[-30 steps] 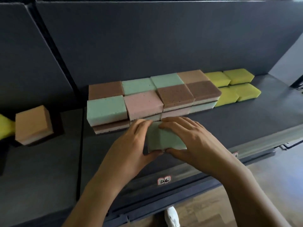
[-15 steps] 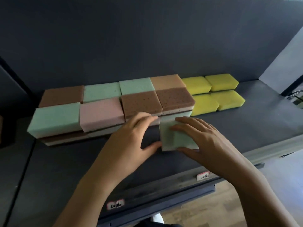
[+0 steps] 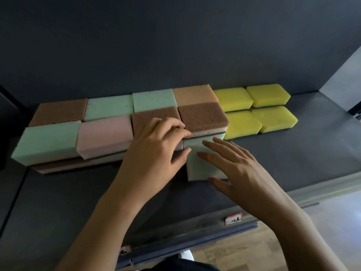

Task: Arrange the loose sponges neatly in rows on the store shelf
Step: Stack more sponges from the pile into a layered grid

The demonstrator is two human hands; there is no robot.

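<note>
A loose pale green sponge lies flat on the dark shelf, its far edge against the front of the stacked row. My right hand lies over its right half with straight fingers, the thumb at its near edge. My left hand rests its bent fingers on a brown sponge of the stack, its thumb touching the loose sponge's left edge. The stack holds a green sponge, a pink one and another brown one in front, with several more behind.
Several yellow sponges lie in two rows right of the stack. The shelf's front rail carries a price tag. A dark back panel rises behind the sponges. Wooden floor shows below.
The green sponge has slid away from me and to the right, up against the stack. My right fingers have straightened over it. My left fingers moved onto the brown sponge.
</note>
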